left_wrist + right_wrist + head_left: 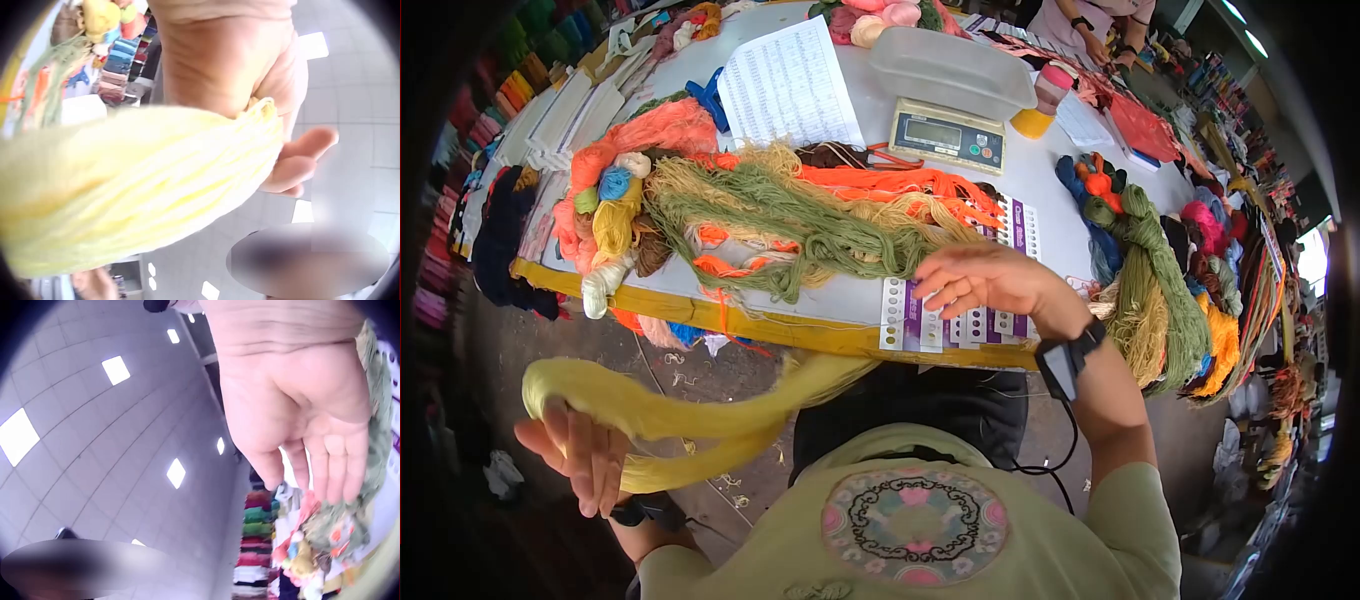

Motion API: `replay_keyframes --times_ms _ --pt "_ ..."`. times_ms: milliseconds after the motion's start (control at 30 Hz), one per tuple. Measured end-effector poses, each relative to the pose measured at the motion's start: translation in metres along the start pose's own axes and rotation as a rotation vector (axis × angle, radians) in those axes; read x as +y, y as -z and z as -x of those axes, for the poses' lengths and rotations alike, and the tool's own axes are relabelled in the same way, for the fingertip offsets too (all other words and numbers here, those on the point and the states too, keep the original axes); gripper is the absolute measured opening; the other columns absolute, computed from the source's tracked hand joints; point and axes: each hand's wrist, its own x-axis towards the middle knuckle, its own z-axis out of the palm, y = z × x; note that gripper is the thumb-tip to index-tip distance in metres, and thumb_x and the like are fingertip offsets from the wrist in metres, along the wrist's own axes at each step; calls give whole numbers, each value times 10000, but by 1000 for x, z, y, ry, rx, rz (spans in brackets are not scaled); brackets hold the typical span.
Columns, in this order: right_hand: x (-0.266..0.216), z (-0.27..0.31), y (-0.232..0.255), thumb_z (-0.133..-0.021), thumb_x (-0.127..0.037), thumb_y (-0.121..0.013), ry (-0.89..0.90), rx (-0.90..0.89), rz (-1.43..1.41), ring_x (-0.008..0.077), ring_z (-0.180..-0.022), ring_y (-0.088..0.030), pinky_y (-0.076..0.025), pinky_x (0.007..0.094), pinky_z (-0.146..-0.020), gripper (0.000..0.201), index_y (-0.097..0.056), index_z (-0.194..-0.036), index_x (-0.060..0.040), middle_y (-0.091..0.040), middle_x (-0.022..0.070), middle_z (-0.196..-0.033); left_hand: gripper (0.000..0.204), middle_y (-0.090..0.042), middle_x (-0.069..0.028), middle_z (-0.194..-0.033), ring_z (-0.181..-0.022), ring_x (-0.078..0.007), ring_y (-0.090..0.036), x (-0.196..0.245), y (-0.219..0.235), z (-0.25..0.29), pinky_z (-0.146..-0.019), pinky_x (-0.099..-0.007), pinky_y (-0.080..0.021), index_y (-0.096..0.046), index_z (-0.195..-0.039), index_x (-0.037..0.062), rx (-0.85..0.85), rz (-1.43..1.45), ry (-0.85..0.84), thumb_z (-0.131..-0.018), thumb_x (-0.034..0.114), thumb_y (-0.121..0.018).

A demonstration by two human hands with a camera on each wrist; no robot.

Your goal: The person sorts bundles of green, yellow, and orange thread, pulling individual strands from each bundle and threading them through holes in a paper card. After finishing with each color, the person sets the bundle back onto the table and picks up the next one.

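Observation:
A long yellow yarn skein (700,410) stretches from under the table edge to my left hand (580,455), low at the left. The skein's loop lies over that hand, whose fingers are spread and straight. In the left wrist view the yellow skein (125,194) fills the frame in front of the palm and the left hand (294,162) shows its fingers extended. My right hand (975,280) hovers over the table, palm down and fingers relaxed, holding nothing, just above strips of colour sample cards (960,325). The right hand (312,456) is bare in its wrist view.
A white table with a yellow edge (800,335) carries tangled green yarn (820,230), orange yarn (900,185), a printed sheet (790,85), a scale (948,137) with a plastic tub (950,65), and olive skeins (1160,290) at the right. Another person's arms (1100,25) are at the far side.

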Motion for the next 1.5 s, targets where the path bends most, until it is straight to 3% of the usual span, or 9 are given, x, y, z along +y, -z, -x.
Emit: replay_keyframes --times_ms 100,267,433,567,1000,1200,1300,1400,1500 --pt "12 -39 7 -920 -222 -607 -50 45 163 224 -990 -640 -525 356 -864 450 -464 -1297 -23 -612 146 -1161 640 -666 -214 -806 -430 -187 -592 -46 -5 -13 -343 -256 -466 -492 -1240 -42 683 -262 -135 -946 525 -447" --pt "-6 -67 5 -875 -133 -627 571 1035 110 136 -841 -627 -522 253 -692 352 -530 -1207 -71 -632 67 -1002 509 -637 -195 -1081 -806 -252 -669 -124 14 -89 -673 -333 -548 -506 -1214 -48 362 -734 452 -979 401 -456" --pt "9 -13 -86 -874 -138 -667 226 386 152 20 -604 -505 -388 190 -494 142 -645 -1001 -76 -602 -37 -840 438 -537 -192 -1294 -1214 -281 -515 -174 53 -125 -1002 -413 -432 -465 -1288 -38 557 -430 283 -1000 291 -447" --pt "34 -12 -98 -876 -96 -670 470 456 411 25 -670 -519 -411 185 -570 114 -649 -980 -56 -600 -39 -890 506 -470 -174 -1375 -1279 -263 -448 -195 47 -141 -1048 -412 -376 -447 -1322 -44 523 -301 276 -989 337 -459" --pt "38 -7 -90 -868 -41 -654 700 455 197 54 -686 -529 -421 206 -581 42 -618 -882 -26 -591 7 -965 596 -493 -203 -1340 -1209 -255 -513 -205 50 -146 -1030 -410 -399 -437 -1316 -87 508 -272 311 -943 363 -549" --pt "32 12 -84 -925 -72 -563 750 490 -80 158 -1012 -571 -432 314 -938 71 -545 -992 -86 -598 88 -991 318 -626 -185 -1142 -1055 -229 -614 -193 54 -144 -776 -337 -543 -553 -1144 6 554 -410 361 -924 231 -602" --pt "28 88 -23 -917 -248 -600 867 388 -363 122 -654 -564 -467 482 -997 191 -488 -938 -95 -499 -30 -706 211 -663 -147 -986 -768 -194 -652 -129 86 -112 -683 -277 -543 -572 -1069 45 772 -451 268 -957 220 -536" --pt "28 211 69 -940 -239 -541 981 1087 -5 28 -597 -461 -371 172 -497 128 -522 -898 -120 -465 -45 -719 246 -631 -82 -907 -556 -38 -474 -41 141 -58 -592 -221 -508 -512 -1136 34 566 -132 -8 -988 225 -466" --pt "24 302 112 -927 -92 -441 1204 1858 37 28 -696 -499 -366 174 -524 155 -592 -911 -63 -544 -25 -904 492 -614 -138 -1094 -529 -25 -416 -37 95 -69 -451 -170 -391 -285 -1425 16 574 33 -231 -1008 244 -413"
